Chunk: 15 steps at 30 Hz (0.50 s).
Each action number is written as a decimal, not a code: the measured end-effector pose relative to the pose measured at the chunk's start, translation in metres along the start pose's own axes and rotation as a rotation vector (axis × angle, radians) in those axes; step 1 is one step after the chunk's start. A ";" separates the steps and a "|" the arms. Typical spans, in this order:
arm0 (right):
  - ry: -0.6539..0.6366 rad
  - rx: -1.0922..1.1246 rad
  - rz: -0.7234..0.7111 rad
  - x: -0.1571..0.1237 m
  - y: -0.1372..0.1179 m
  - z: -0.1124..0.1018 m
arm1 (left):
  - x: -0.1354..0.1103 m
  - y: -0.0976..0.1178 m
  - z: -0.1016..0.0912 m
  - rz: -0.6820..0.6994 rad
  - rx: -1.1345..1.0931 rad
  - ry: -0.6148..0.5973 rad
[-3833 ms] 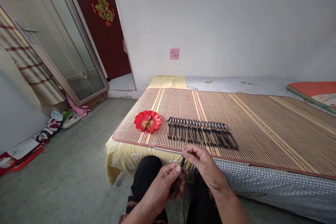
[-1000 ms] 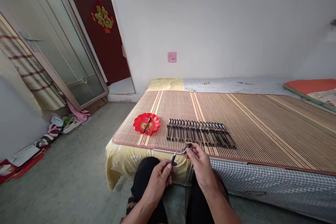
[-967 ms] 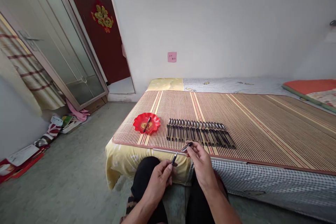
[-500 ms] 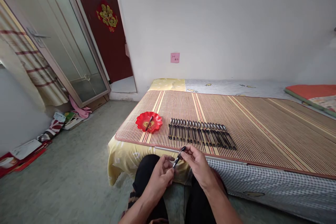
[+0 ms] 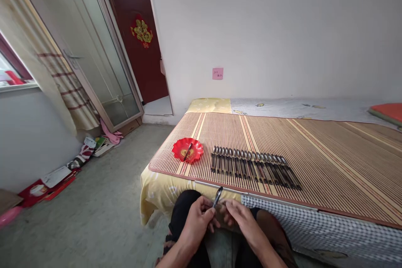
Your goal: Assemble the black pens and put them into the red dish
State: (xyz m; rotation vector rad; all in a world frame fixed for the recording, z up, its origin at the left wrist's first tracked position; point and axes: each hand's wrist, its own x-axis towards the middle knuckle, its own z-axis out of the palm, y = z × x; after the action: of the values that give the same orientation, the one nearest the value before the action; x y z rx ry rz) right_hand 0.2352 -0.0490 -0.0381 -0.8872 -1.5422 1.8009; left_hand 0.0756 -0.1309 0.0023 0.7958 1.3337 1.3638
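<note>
Between the thumb and fingers of my left hand (image 5: 199, 220) is a black pen (image 5: 217, 195), tilted with its dark end pointing up and away. My right hand (image 5: 240, 215) is just to the right of it, fingers loosely apart and holding nothing. Ahead on the bed mat, a row of pens (image 5: 251, 166) lies side by side. Left of that row sits a red scalloped plate (image 5: 177, 144) with one dark pen (image 5: 187, 151) lying across it.
A striped bamboo mat (image 5: 326, 167) covers the bed, which meets a white wall (image 5: 266, 29) bearing a pink note (image 5: 217, 73). A folded orange quilt (image 5: 387, 111) lies at the far right. Books and papers (image 5: 56, 176) line the floor by the left wall.
My right hand has let go of the pen's upper end and moved down beside it. The left hand keeps its hold. The view has turned slightly left.
</note>
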 end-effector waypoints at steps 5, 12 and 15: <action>-0.195 -0.108 0.205 -0.012 0.065 -0.003 | 0.029 0.014 -0.041 0.049 0.119 0.292; -0.173 -0.183 0.245 -0.003 0.079 0.003 | 0.130 0.095 -0.101 0.098 0.521 0.441; -0.145 -0.212 0.251 0.002 0.084 0.005 | 0.171 0.120 -0.107 0.041 0.731 0.425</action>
State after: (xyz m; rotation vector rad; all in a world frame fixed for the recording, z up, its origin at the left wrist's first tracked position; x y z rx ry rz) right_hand 0.2284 -0.0622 -0.1215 -1.1142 -1.8078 1.9371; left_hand -0.0951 0.0169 0.0678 1.0414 2.2227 1.1004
